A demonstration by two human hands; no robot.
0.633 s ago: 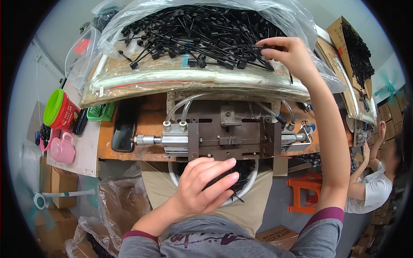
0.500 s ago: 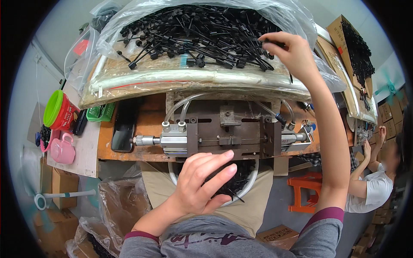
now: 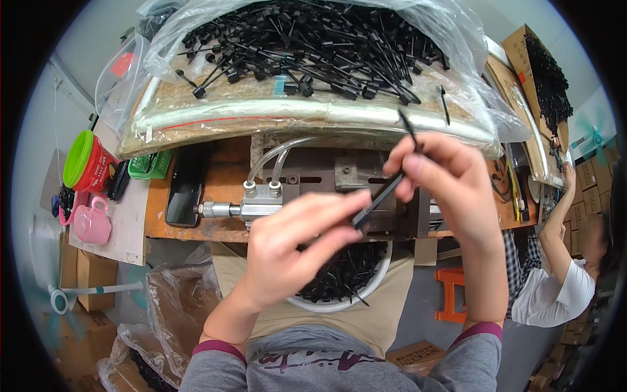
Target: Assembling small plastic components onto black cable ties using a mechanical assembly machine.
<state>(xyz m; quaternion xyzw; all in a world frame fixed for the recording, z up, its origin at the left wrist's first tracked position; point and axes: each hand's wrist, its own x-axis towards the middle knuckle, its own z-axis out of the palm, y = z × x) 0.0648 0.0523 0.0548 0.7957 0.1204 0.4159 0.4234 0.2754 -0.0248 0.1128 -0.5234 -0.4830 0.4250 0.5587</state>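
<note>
The right hand (image 3: 450, 186) is coming down from the pile (image 3: 307, 49) to the space above the fixture (image 3: 320, 166), and the left hand (image 3: 281, 251) is rising from over the basin (image 3: 386, 264) to meet it. The right hand is pinching a slim black part (image 3: 384, 196) between thumb and fingers; the part is slanting, its thin tip sticking up past the fingers and its thicker end pointing down to the left. The left thumb and forefinger are reaching around that lower end — whether they are pressing on it, I cannot tell.

Behind the hands the fixture is lying across the bench (image 3: 157, 219), partly hidden, with clear tubes (image 3: 264, 159) arching from its left side. Nearer the body, the white basin is sitting at the lap, holding more black parts. Beyond the fixture the pile is spreading over a padded tray (image 3: 313, 115), with plastic film (image 3: 450, 23) bunching around it.

To the left, a phone (image 3: 183, 196) is lying on the bench, and a pink cup (image 3: 91, 225) is standing near a red tub (image 3: 98, 166). To the right, an orange stool (image 3: 449, 294) is standing on the floor — farther out, a co-worker (image 3: 555, 294) is raising an arm.
</note>
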